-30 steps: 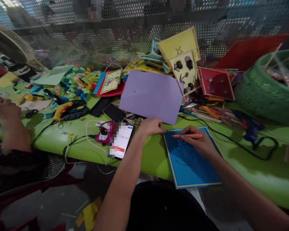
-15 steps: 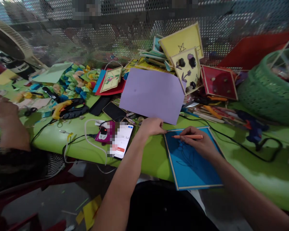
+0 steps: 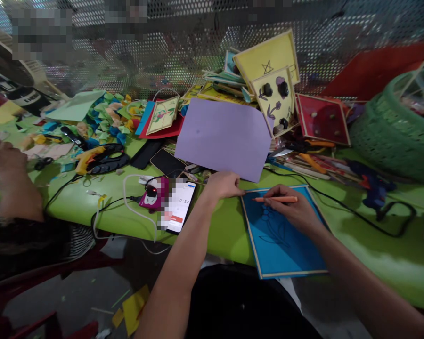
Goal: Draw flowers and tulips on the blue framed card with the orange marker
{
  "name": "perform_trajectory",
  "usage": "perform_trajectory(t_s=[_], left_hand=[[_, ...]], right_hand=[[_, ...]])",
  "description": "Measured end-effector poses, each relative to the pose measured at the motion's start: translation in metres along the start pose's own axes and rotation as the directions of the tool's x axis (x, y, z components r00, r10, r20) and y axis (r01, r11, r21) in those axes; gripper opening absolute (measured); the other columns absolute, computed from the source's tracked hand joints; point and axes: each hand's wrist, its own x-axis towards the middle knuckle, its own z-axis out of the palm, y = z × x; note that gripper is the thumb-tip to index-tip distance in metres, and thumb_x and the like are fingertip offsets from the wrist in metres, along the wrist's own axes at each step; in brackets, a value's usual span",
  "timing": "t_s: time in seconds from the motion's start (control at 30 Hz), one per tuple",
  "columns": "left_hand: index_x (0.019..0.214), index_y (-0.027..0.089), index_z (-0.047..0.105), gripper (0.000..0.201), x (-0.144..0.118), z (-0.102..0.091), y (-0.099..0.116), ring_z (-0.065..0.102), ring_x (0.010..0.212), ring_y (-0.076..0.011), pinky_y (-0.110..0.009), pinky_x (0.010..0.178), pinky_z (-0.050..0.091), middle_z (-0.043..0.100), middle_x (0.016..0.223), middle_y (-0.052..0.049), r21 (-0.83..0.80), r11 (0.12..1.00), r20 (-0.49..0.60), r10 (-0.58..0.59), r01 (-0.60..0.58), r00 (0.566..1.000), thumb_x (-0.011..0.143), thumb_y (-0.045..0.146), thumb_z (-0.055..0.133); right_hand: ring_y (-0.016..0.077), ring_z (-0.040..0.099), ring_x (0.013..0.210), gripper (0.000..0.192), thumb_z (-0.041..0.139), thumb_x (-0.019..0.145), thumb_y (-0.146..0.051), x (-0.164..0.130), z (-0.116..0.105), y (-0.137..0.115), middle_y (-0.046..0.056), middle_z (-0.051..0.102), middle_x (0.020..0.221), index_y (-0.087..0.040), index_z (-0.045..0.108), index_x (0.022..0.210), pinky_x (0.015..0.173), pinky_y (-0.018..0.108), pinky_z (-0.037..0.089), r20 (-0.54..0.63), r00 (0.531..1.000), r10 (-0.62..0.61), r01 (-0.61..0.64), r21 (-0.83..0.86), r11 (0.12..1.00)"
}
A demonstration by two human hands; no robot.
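Observation:
A blue card with a thin wooden frame lies near the table's front edge and reaches slightly over it. Dark flower lines are drawn on it. My right hand pinches an orange pen over the upper part of the card, its tip pointing left above the drawing. Whether the tip touches the surface I cannot tell. At the card's upper left corner, my left hand is closed, fingers curled, with a fingertip on the frame. A purple sheet lies just beyond my left hand.
Left of my forearm are a lit phone and a magenta power socket with cables. A yellow-black glue gun and a blue one lie on the table. Framed cards and a green basket stand behind. A co-worker's hand is far left.
Both hands, the pen and the blue card hold almost the same place. The view has shifted only very slightly.

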Motion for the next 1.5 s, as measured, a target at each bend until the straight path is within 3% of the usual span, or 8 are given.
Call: perform_trajectory(t_s=[1.5], left_hand=[[0.085, 0.024, 0.071, 0.031, -0.0008, 0.0002, 0.0001, 0.067, 0.083, -0.0226, -0.03, 0.067, 0.041, 0.075, 0.086, -0.003, 0.011, 1.0, -0.012, 0.013, -0.013, 1.0, 0.076, 0.053, 0.074]], right_hand=[[0.0164, 0.056, 0.063, 0.021, 0.076, 0.076, -0.04, 0.0021, -0.0034, -0.0022, 0.001, 0.065, 0.069, -0.023, 0.064, 0.075, 0.058, 0.029, 0.043, -0.052, 0.999, -0.007, 0.007, -0.015, 1.0]])
